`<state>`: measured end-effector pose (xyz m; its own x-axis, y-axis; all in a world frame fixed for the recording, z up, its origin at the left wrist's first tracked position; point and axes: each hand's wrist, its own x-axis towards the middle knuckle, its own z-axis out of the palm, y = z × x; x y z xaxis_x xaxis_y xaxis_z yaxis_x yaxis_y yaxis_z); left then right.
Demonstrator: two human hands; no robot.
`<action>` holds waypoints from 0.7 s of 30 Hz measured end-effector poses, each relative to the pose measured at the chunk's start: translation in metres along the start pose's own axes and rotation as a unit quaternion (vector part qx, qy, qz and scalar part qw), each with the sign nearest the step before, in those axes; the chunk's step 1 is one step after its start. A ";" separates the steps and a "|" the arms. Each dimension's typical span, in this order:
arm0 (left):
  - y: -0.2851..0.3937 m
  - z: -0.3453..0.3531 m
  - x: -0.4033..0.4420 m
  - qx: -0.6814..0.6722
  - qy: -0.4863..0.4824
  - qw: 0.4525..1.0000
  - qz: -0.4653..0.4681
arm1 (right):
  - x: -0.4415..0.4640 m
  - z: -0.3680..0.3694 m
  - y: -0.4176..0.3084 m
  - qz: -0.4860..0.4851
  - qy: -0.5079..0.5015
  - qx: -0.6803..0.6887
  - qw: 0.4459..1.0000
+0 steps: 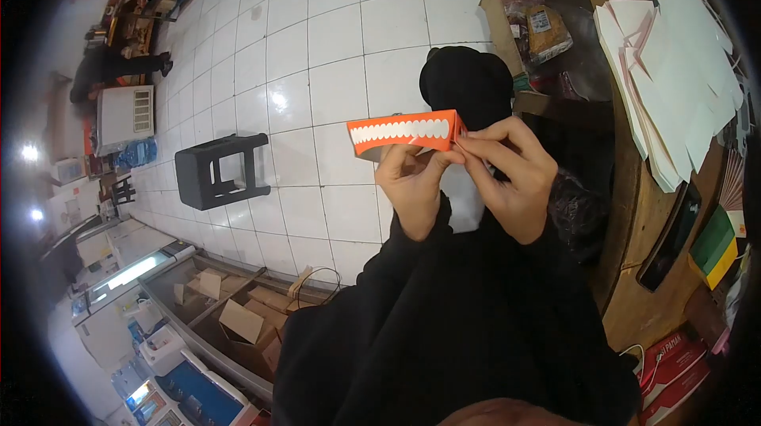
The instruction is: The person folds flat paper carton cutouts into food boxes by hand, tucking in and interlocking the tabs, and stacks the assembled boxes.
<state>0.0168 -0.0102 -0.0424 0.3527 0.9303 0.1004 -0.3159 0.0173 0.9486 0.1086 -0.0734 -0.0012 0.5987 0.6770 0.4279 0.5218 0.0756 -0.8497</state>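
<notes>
An orange folded card box (400,132) with a row of white, tooth-like scallops along its side is held up in front of my body. My left hand (412,188) grips it from below, thumb and fingers closed on its lower edge. At the box's right end, the fingertips of my right hand (515,176) pinch the narrow end panel. The exact fold or flap under those fingertips is too small to make out. Both hands touch the box, close together.
To the right, a wooden table (626,267) bears stacked white paper sheets (674,69) and a dark phone (671,237). A black stool (222,172) lies on the tiled floor (317,38). Cardboard boxes (242,321) stand lower left. A person (119,69) is at far left.
</notes>
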 end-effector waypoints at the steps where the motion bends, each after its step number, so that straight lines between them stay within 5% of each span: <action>1: -0.001 0.005 0.000 -0.003 0.002 1.000 0.001 | 0.000 0.003 0.001 0.016 0.009 -0.006 1.000; 7: 0.011 0.010 -0.003 -0.075 -0.001 0.997 -0.012 | -0.008 0.039 0.005 -0.050 0.146 -0.023 0.988; 10: 0.019 0.004 0.004 -0.105 0.041 0.992 -0.053 | -0.020 0.048 0.004 -0.069 0.060 -0.229 0.969; 13: 0.022 -0.006 0.015 -0.115 0.041 0.992 -0.039 | -0.019 0.053 0.006 -0.082 0.041 -0.239 0.967; 21: 0.050 -0.024 0.028 -0.139 0.126 0.981 0.057 | -0.017 0.034 0.043 0.031 0.057 -0.071 0.995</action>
<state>-0.0105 0.0259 0.0009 0.0828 0.9925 0.0904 -0.5811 -0.0256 0.8134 0.1006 -0.0572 -0.0558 0.6936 0.5886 0.4154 0.5580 -0.0742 -0.8266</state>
